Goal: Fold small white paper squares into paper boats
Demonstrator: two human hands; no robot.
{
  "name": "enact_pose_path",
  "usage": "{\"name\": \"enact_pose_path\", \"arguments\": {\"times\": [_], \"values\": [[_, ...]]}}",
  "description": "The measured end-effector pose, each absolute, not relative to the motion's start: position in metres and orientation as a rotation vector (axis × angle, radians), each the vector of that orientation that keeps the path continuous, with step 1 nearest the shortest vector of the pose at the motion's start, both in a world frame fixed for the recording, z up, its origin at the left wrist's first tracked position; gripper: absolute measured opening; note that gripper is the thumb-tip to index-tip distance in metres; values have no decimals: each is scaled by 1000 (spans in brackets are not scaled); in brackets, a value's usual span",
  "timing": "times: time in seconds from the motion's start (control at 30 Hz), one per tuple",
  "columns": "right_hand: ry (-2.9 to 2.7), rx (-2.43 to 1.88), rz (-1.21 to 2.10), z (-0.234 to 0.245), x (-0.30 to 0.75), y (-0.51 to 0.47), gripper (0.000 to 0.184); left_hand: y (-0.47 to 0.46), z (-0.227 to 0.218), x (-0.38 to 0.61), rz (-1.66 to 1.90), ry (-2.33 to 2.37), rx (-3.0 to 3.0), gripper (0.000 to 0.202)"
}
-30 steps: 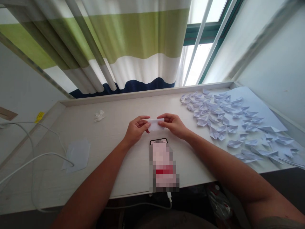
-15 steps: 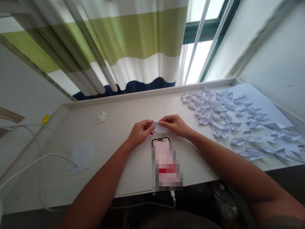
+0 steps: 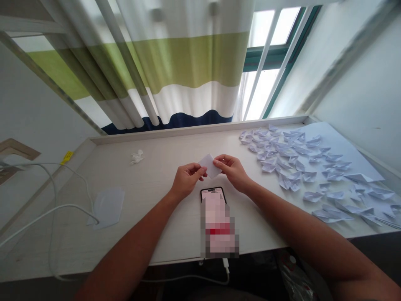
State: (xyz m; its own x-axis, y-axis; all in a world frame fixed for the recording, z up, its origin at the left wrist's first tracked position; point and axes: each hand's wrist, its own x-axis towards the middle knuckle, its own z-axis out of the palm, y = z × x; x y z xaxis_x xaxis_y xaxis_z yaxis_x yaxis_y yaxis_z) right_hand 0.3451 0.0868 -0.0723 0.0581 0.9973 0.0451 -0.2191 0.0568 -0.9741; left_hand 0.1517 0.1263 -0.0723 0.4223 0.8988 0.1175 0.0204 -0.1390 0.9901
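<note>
A small piece of white paper (image 3: 209, 164) is held up between my two hands, a corner pointing upward. My left hand (image 3: 188, 177) pinches its left side with thumb and fingers. On the right side, my right hand (image 3: 231, 169) grips the paper's edge, thumb on the near face. Just below the hands lies a phone (image 3: 218, 221), its screen mostly blurred out. Many folded paper boats (image 3: 294, 150) cover the right part of the white table (image 3: 163, 154).
Flat white paper (image 3: 109, 207) lies at the left, with a white cable (image 3: 72, 205) across it. A crumpled tissue (image 3: 137, 156) rests farther back. A charging cable (image 3: 226, 267) runs from the phone over the front edge. A striped curtain (image 3: 194, 62) hangs behind the table.
The paper between my hands has turned from lying level to standing on a corner, showing more of its face. The camera view has tilted up slightly.
</note>
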Motion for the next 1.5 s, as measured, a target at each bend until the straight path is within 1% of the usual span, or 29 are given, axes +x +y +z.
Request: {"name": "enact_pose_path", "arguments": {"times": [0.1,0.2,0.5,0.63,0.73,0.83,0.93,1.13,1.4,1.5], "values": [[-1104,-1046,1203,-72,345,86,45,129,-74,148,930,857,1550,31],[-1156,-1061,1206,-74,345,86,48,131,-75,146,895,839,1576,29],[-1158,-1038,1250,-76,346,87,50,129,-70,146,887,826,1557,32],[-1228,-1051,1260,-75,346,85,52,130,-68,143,783,782,1592,32],[-1284,-1049,1198,-74,346,84,57,130,-66,142,740,761,1575,33],[-1323,-1036,1076,-75,346,84,56,129,-64,142,747,774,1568,34],[-1324,-1046,991,-79,345,86,59,127,-62,143,702,764,1611,39],[-1417,-1089,1030,-79,344,86,66,126,-59,144,762,790,1648,41],[-1526,-1166,1001,-73,344,80,64,128,-61,141,730,838,1693,45],[-1487,-1159,1065,-75,344,81,63,128,-62,141,724,838,1703,47]]}}
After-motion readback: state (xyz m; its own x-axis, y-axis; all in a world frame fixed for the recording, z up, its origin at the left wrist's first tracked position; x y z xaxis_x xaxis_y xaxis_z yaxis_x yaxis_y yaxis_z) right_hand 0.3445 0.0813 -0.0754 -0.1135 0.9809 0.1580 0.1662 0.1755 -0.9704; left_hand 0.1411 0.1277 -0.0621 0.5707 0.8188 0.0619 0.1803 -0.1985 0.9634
